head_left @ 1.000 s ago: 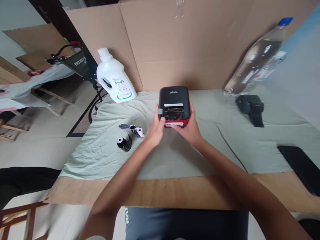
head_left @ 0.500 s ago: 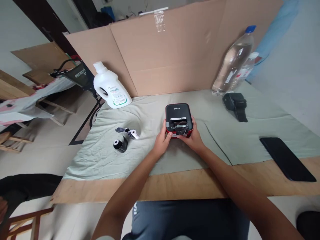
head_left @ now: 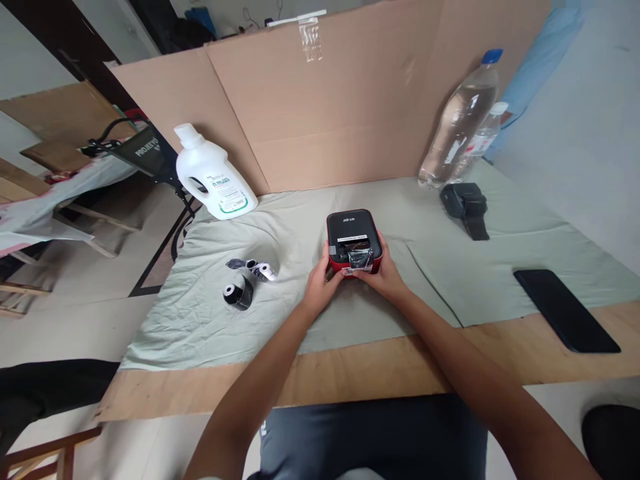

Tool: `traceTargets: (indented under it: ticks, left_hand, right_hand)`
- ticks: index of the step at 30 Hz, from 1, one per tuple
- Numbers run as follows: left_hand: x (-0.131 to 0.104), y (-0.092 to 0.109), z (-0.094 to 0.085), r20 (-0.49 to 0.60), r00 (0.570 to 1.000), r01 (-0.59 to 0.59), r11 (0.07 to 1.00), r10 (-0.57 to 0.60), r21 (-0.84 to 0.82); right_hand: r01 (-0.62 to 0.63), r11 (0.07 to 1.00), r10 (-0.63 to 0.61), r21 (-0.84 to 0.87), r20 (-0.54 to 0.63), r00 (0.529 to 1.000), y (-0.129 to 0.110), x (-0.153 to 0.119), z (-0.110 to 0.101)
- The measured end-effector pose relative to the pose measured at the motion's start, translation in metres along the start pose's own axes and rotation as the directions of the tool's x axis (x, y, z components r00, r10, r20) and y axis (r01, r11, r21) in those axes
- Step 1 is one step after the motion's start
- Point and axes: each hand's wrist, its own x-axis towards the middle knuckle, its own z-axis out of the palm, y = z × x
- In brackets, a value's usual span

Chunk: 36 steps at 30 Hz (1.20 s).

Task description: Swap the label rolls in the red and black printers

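Observation:
A black-topped, red-sided label printer (head_left: 353,223) is at the middle of the cloth-covered table, its front facing me. A piece of shiny black film (head_left: 361,259) sticks out of the slot at its front. My left hand (head_left: 319,283) grips the printer's left side, the thumb at the front lower edge. On the opposite side my right hand (head_left: 387,277) holds it the same way, both thumbs close together. To the left lie a black roll with a white core (head_left: 239,294) and a small white roll (head_left: 264,271) with dark crumpled film beside it.
A white jug (head_left: 216,177) leans near the cardboard screen (head_left: 340,100). At the back right stand a large clear bottle (head_left: 463,123) and a smaller bottle (head_left: 481,143), with a black strapped device (head_left: 465,203) before them. A dark flat phone-like slab (head_left: 565,310) lies at right.
My view has shifted slightly, so most things appear a little further left. Both hands keep their hold on the printer, and slightly more of its red front shows.

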Motion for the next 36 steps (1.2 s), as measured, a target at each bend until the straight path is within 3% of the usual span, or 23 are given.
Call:
traceTargets:
  ticks: [10, 24, 36]
  left_hand:
    - [-0.007, 0.003, -0.006, 0.001, 1.000, -0.005, 1.000, 0.005, 0.017]
    - [-0.011, 0.002, -0.012, 0.010, 1.000, 0.025, 0.999, -0.025, -0.040]
    - [-0.005, 0.010, -0.011, -0.084, 0.996, -0.007, 1.000, 0.007, 0.000]
  right_hand:
    - [-0.082, 0.997, 0.082, -0.001, 0.048, 0.996, 0.009, -0.005, 0.001]
    - [0.008, 0.995, 0.001, -0.100, 0.091, 0.996, 0.004, -0.010, -0.001]
    - [0.001, 0.987, 0.013, -0.158, 0.086, 0.996, 0.002, -0.010, -0.003]
